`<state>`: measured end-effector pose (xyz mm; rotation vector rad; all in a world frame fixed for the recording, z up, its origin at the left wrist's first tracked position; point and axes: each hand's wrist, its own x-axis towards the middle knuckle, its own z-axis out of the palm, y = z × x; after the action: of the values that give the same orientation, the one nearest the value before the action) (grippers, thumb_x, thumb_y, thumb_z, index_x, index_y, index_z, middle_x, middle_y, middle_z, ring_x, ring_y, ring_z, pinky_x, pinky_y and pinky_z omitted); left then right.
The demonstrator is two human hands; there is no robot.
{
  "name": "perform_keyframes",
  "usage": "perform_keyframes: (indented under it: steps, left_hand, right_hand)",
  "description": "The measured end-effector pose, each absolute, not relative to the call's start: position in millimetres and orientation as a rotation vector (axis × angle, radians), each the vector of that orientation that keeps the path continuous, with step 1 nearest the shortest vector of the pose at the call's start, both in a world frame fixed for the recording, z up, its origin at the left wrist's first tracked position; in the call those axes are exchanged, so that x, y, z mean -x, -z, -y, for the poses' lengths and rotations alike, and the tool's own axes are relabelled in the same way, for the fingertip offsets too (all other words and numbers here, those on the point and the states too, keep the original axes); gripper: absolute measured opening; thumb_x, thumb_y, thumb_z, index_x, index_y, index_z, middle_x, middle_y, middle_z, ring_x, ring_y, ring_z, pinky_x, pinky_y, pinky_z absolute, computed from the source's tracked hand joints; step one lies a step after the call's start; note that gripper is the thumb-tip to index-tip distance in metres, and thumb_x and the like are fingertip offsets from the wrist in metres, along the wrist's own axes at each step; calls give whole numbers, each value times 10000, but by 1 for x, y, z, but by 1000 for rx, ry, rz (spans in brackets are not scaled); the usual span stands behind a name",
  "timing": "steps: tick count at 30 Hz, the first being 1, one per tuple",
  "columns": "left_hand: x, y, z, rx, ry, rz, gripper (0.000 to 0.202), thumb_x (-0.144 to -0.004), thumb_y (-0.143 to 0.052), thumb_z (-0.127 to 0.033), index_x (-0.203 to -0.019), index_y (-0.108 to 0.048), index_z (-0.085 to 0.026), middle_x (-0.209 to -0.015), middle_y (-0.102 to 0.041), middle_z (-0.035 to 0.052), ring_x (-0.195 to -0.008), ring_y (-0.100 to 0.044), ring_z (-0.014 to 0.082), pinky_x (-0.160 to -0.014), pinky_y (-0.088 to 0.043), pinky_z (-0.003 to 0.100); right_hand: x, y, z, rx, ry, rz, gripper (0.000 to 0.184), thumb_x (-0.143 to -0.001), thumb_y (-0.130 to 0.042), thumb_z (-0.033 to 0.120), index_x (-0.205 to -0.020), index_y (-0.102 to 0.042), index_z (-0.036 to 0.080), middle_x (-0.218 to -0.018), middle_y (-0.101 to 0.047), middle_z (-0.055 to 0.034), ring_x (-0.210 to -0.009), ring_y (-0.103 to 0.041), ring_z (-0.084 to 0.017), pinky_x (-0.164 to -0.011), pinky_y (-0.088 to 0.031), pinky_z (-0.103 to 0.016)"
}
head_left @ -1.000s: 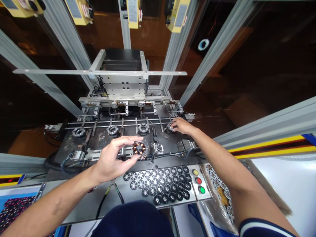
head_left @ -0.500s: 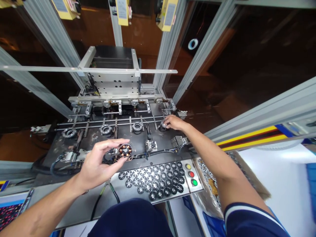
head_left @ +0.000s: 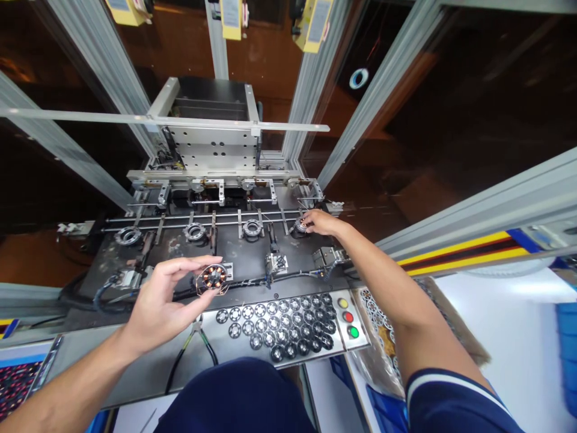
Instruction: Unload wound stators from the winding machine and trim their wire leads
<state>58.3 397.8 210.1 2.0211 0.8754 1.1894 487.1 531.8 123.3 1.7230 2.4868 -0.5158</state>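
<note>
Between the thumb and fingers of my left hand [head_left: 164, 297] is a copper-wound motor stator [head_left: 213, 278], held by its rim above the front of the machine bed, with loose wire ends round it. My right hand [head_left: 323, 222] reaches to the rightmost ring-shaped holder [head_left: 299, 228]. Its fingertips are closed on a second piece with copper windings [head_left: 304, 222], which they partly hide. Whether that piece is fully seated in the holder I cannot tell. Three more ring holders stand to the left: a near one [head_left: 252, 229], a middle one [head_left: 195, 233] and a far-left one [head_left: 128, 236].
Several unwound stator cores [head_left: 271, 323] lie in rows on the front ledge, beside yellow, red and green buttons [head_left: 348, 316]. Pliers [head_left: 197, 329] lie left of them. A plastic-lined box of cores [head_left: 374, 325] stands right. A horizontal bar [head_left: 202, 124] and metal posts frame the machine.
My left hand has moved a little left with the stator, which has turned slightly. My right hand stays at the rightmost holder. The whole view has shifted slightly.
</note>
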Motion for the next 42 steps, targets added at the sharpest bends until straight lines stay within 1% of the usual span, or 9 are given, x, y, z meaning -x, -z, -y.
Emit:
perform_keyframes:
  steps: [13,18,22,24,28,33,35,38,42]
  left_hand:
    - [-38,-200,-383,-1910,-1236,-1012,535,-718,-751,-99,-1131,-447,-251,-1137,-709,111,-1007,-707,256,-896,-599,469]
    - [-9,-197,-363,-1861,-1332,-1173,531,-713,-767,-131,-1116,-436,-232,-1110,-718,113,-969,-717,241,-860,-605,433]
    - [55,-166,-333,-1748,-1341,-1525,541,-697,-790,-215,-1104,-433,-220,-1085,-714,95,-952,-712,227,-877,-581,415]
    - [91,-138,-310,-1650,-1240,-1807,541,-689,-792,-291,-1098,-446,-210,-1085,-700,93,-993,-697,240,-900,-562,422]
    - [137,-79,-263,-1502,-1038,-2058,479,-735,-734,-347,-1093,-454,-198,-1041,-709,98,-965,-702,251,-867,-561,432]
    - [144,-31,-243,-1480,-922,-2015,393,-785,-693,-297,-1107,-494,-191,-1058,-711,92,-957,-703,235,-872,-564,417]
    - [141,-20,-246,-1487,-922,-1996,374,-823,-676,-307,-1134,-525,-165,-1090,-690,93,-993,-683,231,-898,-549,431]
    - [138,-11,-251,-1483,-944,-2003,359,-888,-620,-334,-1183,-552,-143,-1136,-654,95,-1028,-652,232,-909,-532,460]
    - [136,-10,-245,-1486,-947,-2047,525,-823,-671,-303,-1287,-469,-166,-1213,-617,132,-1101,-629,269,-957,-512,465]
  right_hand:
    - [-476,-134,-525,-1874,430,-2344,282,-933,-594,340,-1155,-612,167,-1235,-615,-84,-1098,-609,-222,-941,-517,-456]
    - [-456,-165,-502,-1938,385,-2498,150,-893,-594,250,-916,-698,145,-1181,-662,-126,-1120,-628,-261,-1000,-488,-453]
    - [-401,-194,-448,-1912,381,-2801,173,-901,-514,244,-973,-670,224,-1295,-585,-119,-1192,-585,-267,-1022,-475,-450]
    - [-356,-194,-411,-1844,552,-3056,154,-895,-544,255,-1002,-648,295,-1248,-601,-87,-1189,-580,-264,-1025,-470,-453]
    - [-237,-150,-342,-1316,975,-3055,267,-934,-456,193,-1103,-597,346,-1245,-593,-84,-1184,-573,-241,-977,-506,-441]
    - [-100,-67,-308,-886,954,-2987,136,-869,-579,160,-947,-658,238,-1105,-663,-74,-1018,-636,-202,-901,-539,-330]
    - [-68,-48,-308,-857,876,-2955,91,-890,-595,202,-955,-658,190,-1075,-663,-78,-996,-632,-203,-886,-533,-364]
    - [-51,-36,-310,-926,758,-2930,192,-939,-571,301,-1072,-630,175,-1166,-628,-78,-1042,-607,-203,-902,-518,-410]
    - [-68,-35,-312,-1111,640,-2914,264,-949,-556,339,-1168,-597,196,-1271,-578,-91,-1098,-584,-217,-935,-511,-432]
